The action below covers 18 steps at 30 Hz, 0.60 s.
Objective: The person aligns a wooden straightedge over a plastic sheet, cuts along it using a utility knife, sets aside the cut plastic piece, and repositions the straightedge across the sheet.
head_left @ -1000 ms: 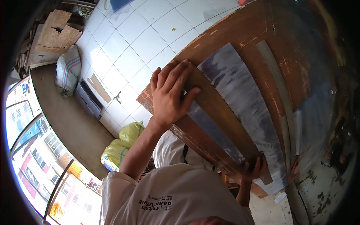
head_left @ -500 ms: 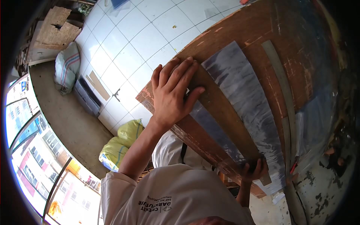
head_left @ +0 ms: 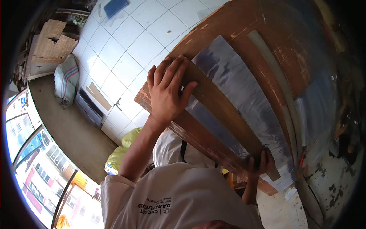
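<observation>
My left hand point(head_left: 167, 89) lies palm down with fingers spread over the far end of a long brown strip point(head_left: 225, 107). This strip crosses a grey, cloudy-patterned sheet point(head_left: 240, 82) on a reddish-brown wooden board point(head_left: 206, 137). At the strip's near end, my right hand point(head_left: 260, 165) is curled around something dark that I cannot make out. Part of that hand is hidden. To the right of the grey sheet, a narrow greyish strip point(head_left: 272, 59) curves along the board.
Yellow-green sacks point(head_left: 116, 157) stand beside the board on the left. A white striped sack point(head_left: 66, 80), a dark flat box point(head_left: 89, 107) and broken wooden panels point(head_left: 53, 40) are farther left. A blue sheet point(head_left: 115, 7) lies on the tiled floor point(head_left: 146, 42). A small red item point(head_left: 302, 160) is at right.
The view has shifted slightly, so the board and both hands appear a little farther left. Both hands keep nearly the same places on the strip.
</observation>
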### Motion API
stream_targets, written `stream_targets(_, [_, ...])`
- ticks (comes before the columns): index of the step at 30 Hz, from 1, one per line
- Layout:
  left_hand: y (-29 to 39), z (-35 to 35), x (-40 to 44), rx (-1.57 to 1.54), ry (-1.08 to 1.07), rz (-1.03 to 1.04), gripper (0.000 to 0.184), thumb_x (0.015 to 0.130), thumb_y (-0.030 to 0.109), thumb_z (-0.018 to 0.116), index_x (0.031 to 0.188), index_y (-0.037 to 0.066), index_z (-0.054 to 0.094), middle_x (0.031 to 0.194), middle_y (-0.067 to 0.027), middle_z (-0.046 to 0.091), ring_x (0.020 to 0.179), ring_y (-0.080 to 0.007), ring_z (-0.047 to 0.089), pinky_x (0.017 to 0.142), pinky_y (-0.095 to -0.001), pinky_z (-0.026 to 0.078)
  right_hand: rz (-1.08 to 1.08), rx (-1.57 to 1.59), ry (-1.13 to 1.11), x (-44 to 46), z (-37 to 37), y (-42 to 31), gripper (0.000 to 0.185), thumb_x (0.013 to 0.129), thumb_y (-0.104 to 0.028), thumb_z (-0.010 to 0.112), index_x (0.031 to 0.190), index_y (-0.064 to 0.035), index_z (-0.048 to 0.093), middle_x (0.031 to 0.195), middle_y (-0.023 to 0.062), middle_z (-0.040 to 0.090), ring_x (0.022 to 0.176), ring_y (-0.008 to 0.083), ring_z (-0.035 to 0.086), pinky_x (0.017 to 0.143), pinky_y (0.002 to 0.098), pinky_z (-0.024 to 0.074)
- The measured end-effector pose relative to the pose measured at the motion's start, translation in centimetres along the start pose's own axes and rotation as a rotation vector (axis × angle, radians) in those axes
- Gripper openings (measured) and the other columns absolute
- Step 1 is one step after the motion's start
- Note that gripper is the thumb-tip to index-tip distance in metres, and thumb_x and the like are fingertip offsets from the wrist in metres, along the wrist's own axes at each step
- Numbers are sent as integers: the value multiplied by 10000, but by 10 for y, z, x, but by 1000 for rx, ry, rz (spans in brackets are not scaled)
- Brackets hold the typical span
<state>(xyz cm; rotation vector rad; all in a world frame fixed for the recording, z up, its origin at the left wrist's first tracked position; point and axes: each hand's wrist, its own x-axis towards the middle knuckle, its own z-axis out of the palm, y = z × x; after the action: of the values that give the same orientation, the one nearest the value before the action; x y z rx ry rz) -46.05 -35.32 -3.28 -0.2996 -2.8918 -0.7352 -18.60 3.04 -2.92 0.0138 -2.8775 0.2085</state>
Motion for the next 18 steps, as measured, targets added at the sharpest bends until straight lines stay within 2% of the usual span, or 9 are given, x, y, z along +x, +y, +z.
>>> stream_targets(3, [2, 2, -2, 23, 7, 7, 584, 899, 321, 736, 1418, 93, 593, 1457, -88, 579, 1365, -318, 487, 1145, -481, 325, 21, 6, -2, -2, -3, 0, 546, 961, -516, 624, 1310, -98, 658, 1297, 209, 599, 1133, 395, 580, 920, 534, 478])
stream_targets(5, [0, 5, -3, 29, 39, 24, 583, 901, 363, 734, 1415, 128, 592, 1459, -47, 575, 1355, -289, 496, 1132, -522, 322, 3, 12, 25, 1, 1, -3, 538, 968, -516, 616, 1328, -117, 655, 1306, 200, 596, 1128, 401, 577, 924, 542, 478])
stream_targets(6, [0, 6, -3, 17, 43, 48, 583, 901, 363, 734, 1415, 128, 592, 1459, -47, 575, 1355, -289, 496, 1132, -522, 322, 48, 28, 11, -1, 0, -8, 530, 990, -493, 581, 1361, -119, 636, 1359, 189, 581, 1213, 410, 557, 1014, 572, 442])
stream_targets(7, [0, 6, -6, 37, 43, 45, 577, 907, 355, 729, 1415, 121, 591, 1454, -55, 578, 1350, -292, 498, 1131, -514, 324, 69, 13, 23, -2, -2, -20, 530, 990, -493, 581, 1361, -119, 636, 1359, 189, 581, 1213, 410, 557, 1014, 572, 442])
stream_targets(9, [0, 6, -2, 45, 51, 76, 570, 912, 347, 725, 1415, 115, 590, 1449, -64, 582, 1345, -295, 501, 1129, -505, 326, 227, -22, 47, 5, 1, -43, 519, 1013, -472, 539, 1394, -129, 616, 1432, 191, 546, 1327, 411, 507, 1119, 605, 353])
stream_targets(10, [1, 5, -3, 48, 64, 71, 561, 918, 342, 719, 1413, 110, 592, 1441, -72, 588, 1340, -300, 503, 1129, -494, 328, 317, 14, 47, 0, 6, -49, 520, 1009, -463, 529, 1407, -137, 609, 1490, 188, 509, 1410, 402, 448, 1181, 619, 260])
stream_targets(12, [2, 6, -3, 59, 63, 78, 531, 939, 328, 701, 1407, 100, 598, 1416, -87, 606, 1329, -306, 511, 1133, -464, 329, 362, 11, 104, 4, 11, -57, 518, 991, -442, 553, 1410, -143, 608, 1494, 189, 506, 1409, 407, 448, 1181, 619, 260])
stream_targets(18, [0, 14, -5, 54, 119, 167, 498, 1000, 372, 597, 1398, 72, 608, 1395, -107, 625, 1311, -335, 528, 1121, -483, 362, 466, 71, 178, 1, 6, -59, 517, 877, -344, 678, 1358, -156, 650, 1491, 176, 515, 1409, 405, 453, 1176, 619, 269])
